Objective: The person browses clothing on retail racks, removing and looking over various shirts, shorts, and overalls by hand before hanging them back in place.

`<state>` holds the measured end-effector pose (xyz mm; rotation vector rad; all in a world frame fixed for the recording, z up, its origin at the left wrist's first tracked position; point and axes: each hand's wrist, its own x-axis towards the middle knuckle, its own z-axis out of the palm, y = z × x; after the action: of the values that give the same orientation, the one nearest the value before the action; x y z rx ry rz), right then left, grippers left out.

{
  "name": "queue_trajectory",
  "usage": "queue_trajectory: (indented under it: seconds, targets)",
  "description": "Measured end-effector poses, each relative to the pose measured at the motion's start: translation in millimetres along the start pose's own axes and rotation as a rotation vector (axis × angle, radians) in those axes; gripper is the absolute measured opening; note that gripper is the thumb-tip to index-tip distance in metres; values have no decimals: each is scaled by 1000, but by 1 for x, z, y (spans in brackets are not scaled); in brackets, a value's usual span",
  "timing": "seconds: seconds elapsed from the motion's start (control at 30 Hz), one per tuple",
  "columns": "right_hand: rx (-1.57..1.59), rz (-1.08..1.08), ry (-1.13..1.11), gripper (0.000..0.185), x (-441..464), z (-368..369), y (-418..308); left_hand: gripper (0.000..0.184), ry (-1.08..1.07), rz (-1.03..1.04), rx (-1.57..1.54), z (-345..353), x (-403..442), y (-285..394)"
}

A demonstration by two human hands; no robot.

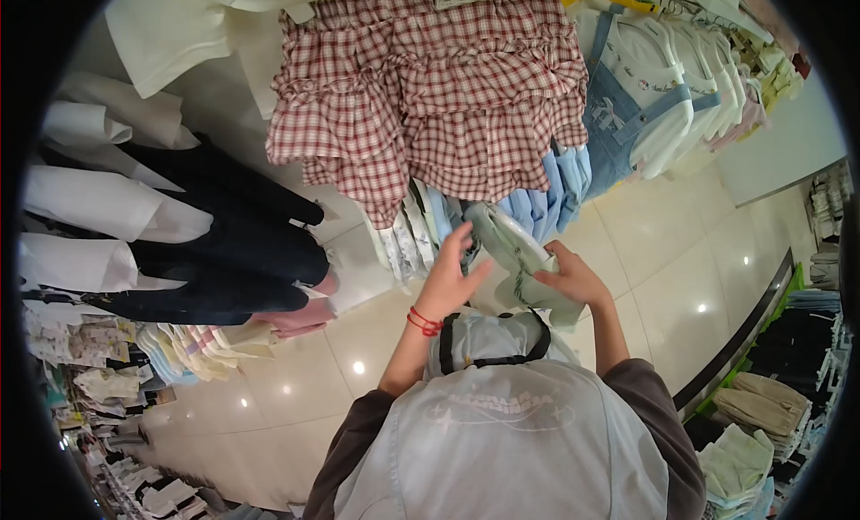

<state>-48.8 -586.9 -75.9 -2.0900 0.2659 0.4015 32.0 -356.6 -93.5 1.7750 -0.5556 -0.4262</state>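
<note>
Right hand (pixel 573 274) grips a pale green, soft-fabric garment (pixel 530 287) beneath the checked clothes

The pale green garment hangs in front of the wearer, between the two hands, just below a red-and-white checked, ruffled cloth garment (pixel 484 90). The right hand's thumb and fingers are closed on its right edge, near a smooth white curved strip. The left hand (pixel 448 274) stands at its left side, fingers spread apart and thumb pointing towards it; whether the fingertips touch the fabric, I cannot tell. A thin red cord bracelet (pixel 424 321) circles the left wrist. Behind the hands hang light blue cloth garments (pixel 537 197) and, further left, white patterned cloth garments (pixel 408 238). To the upper right is a blue denim pinafore (pixel 618 153). Glossy cream floor tiles (pixel 667 251) show beyond the right forearm
</note>
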Motion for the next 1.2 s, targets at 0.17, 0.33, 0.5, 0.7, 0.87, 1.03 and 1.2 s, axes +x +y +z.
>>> queue_trajectory:
  seconds: [0.17, 0.33, 0.5, 0.7, 0.87, 1.03, 1.2]
  targets:
    - [42, -73, 86, 51, 13, 23, -10, 66, 185, 142, -286, -44, 49, 36]
    - [227, -121, 191, 51, 51, 51, -12, 65, 226, 192, -388, -58, 85, 78]
    - [242, -125, 254, 53, 96, 69, -17, 63, 197, 152, -421, -62, 111, 65]
    - [133, -117, 269, 51, 121, 83, -19, 50, 58, 290, -300, -62, 99, 36]
    - [159, -183, 335, 48, 128, 92, -38, 49, -20, 338, -203, -66, 81, 47]
    - [222, -196, 369, 51, 150, 86, -61, 49, -94, 333, -159, -68, 67, 53]
    - [215, -321, 222, 46, 173, 93, -38, 47, -145, 337, -101, -72, 48, 63]
